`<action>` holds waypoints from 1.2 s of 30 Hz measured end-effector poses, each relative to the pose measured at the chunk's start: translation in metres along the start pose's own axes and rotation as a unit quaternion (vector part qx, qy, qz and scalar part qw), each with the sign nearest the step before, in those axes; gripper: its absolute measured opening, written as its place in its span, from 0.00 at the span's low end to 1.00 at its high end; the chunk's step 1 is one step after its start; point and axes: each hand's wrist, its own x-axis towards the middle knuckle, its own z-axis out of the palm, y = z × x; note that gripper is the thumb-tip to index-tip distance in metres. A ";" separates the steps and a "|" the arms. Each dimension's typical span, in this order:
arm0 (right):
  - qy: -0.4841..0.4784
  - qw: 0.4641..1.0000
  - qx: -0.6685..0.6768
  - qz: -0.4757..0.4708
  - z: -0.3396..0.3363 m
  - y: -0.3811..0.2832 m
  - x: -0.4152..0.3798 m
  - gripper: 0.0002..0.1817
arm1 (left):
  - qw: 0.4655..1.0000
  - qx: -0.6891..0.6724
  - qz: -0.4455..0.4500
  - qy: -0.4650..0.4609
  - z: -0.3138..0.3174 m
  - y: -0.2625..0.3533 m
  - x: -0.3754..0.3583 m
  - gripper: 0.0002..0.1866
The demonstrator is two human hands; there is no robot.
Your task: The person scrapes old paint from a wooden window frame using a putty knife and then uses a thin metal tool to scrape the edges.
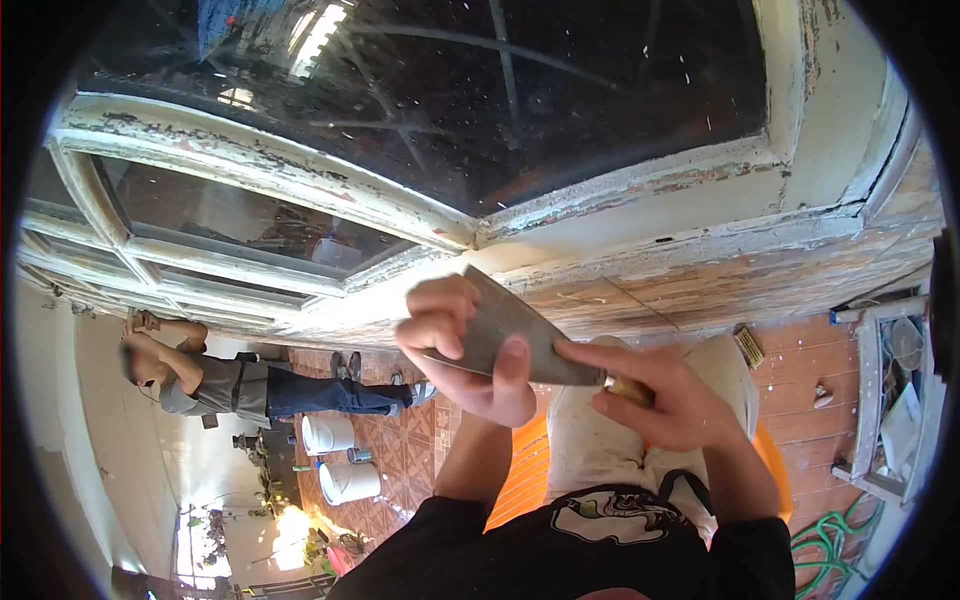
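Note:
A wide metal scraper point(515, 335) with a short wooden handle point(632, 392) is held in front of the window. Around the handle my right hand point(665, 395) is closed, with its index finger along the blade's base. My left hand point(465, 350) grips the blade from the far side, thumb on its flat face and fingers curled at its edge. Just beyond the blade runs the window frame point(640, 245), its white paint chipped and peeling, around dark glass point(560, 110).
A co-worker point(235, 385) stands at the left by the wall, arms raised. White buckets point(350, 482) stand on the tiled floor. At the right are a paint-marked ladder point(863, 390), a green hose point(830, 545) and a brush point(748, 347). An orange chair point(518, 470) is beneath me.

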 end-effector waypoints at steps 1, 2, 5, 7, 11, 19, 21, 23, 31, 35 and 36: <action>0.017 1.000 -0.009 0.015 0.010 0.005 -0.008 0.29 | 1.000 -0.015 -0.021 0.011 -0.001 -0.003 -0.013 0.18; 0.033 0.999 -0.017 0.030 0.018 0.008 -0.014 0.30 | 0.998 -0.029 -0.041 0.022 -0.003 -0.005 -0.020 0.18; 0.070 0.997 -0.032 0.001 0.045 0.011 -0.015 0.31 | 0.998 -0.059 -0.034 -0.007 -0.009 -0.005 -0.021 0.18; 0.119 0.988 -0.076 -0.067 0.052 0.010 -0.012 0.31 | 0.998 -0.061 -0.028 -0.014 -0.009 -0.001 -0.021 0.18; 0.106 0.980 -0.161 -0.046 0.050 -0.002 0.002 0.33 | 0.998 -0.050 -0.009 -0.029 -0.011 -0.001 -0.025 0.22; 0.107 0.957 -0.270 -0.009 0.060 0.005 0.019 0.33 | 0.991 0.042 0.028 -0.121 -0.025 0.000 -0.038 0.38; 0.245 0.938 -0.226 -0.100 0.062 0.005 0.024 0.32 | 0.995 -0.051 0.051 -0.072 -0.031 -0.005 -0.045 0.35; 0.237 0.941 -0.225 -0.088 0.054 -0.015 0.031 0.32 | 0.997 -0.004 0.025 -0.079 -0.046 -0.012 -0.055 0.33; 0.237 0.895 -0.356 -0.125 0.058 0.002 0.065 0.31 | 0.892 0.350 -0.156 -0.238 -0.121 -0.021 -0.118 0.28; 0.293 0.890 -0.311 -0.160 0.055 -0.013 0.060 0.30 | 0.768 0.398 -0.361 -0.348 -0.195 -0.024 -0.177 0.24; 0.310 0.891 -0.292 -0.158 0.055 -0.015 0.059 0.30 | 0.727 0.387 -0.431 -0.368 -0.217 -0.020 -0.198 0.22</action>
